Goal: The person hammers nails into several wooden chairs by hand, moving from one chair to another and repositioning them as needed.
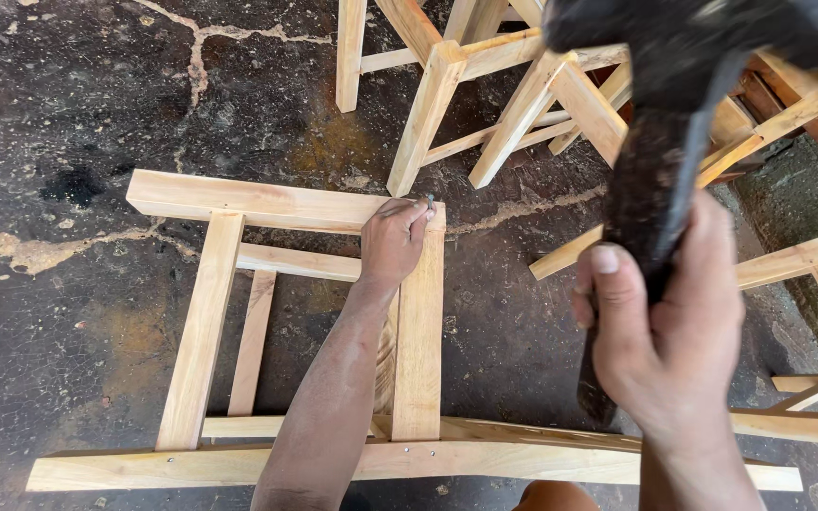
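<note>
A light wooden frame [203,312] of rails and uprights lies flat on the dark floor. My left hand [392,238] rests on its upper right corner joint and pinches a small nail [429,202] upright against the wood. My right hand [666,326] is raised close to the camera, gripping the dark handle of a hammer [660,132]. The hammer's head is lifted high at the top right, blurred and well above the frame.
Several unfinished wooden stool or chair frames [485,85] stand at the top centre. More wooden pieces [807,265] lie to the right. The floor [68,85] is dark, cracked concrete. A long curved rail [239,466] runs along the bottom.
</note>
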